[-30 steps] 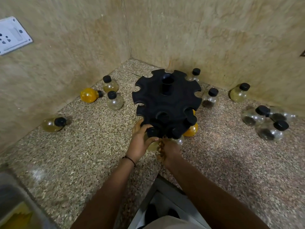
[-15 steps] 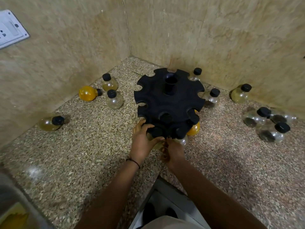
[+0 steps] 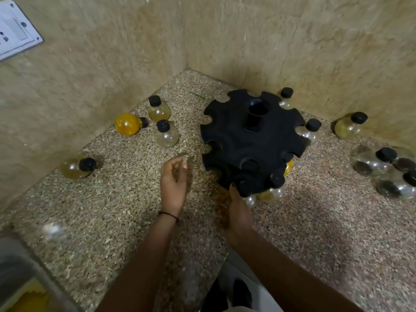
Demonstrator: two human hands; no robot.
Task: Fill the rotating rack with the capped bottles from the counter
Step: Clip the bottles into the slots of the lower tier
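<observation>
The black rotating rack [image 3: 252,140] stands in the counter's corner. In its front slots hang a clear bottle [image 3: 249,200], a yellowish bottle [image 3: 271,194] and an orange bottle [image 3: 289,167], all black-capped. My left hand [image 3: 174,183] hovers open and blurred over the counter, left of the rack and holding nothing. My right hand [image 3: 234,206] is at the rack's front edge with the thumb on the rim; blur hides its grip. Loose capped bottles lie around: an orange one on its side [image 3: 129,124], two upright ones [image 3: 157,110] [image 3: 166,136], one lying far left [image 3: 75,167].
More bottles stand beside the rack [image 3: 286,100] [image 3: 309,131], by the right wall [image 3: 350,127], and in a cluster with dark contents [image 3: 378,161]. Tiled walls close the corner, with a wall socket [image 3: 15,34] upper left. A steel container [image 3: 20,278] sits lower left.
My left hand has let go of the bottle cap at the rack's front and swung left, opening. The right hand stays at the rack's front edge.
</observation>
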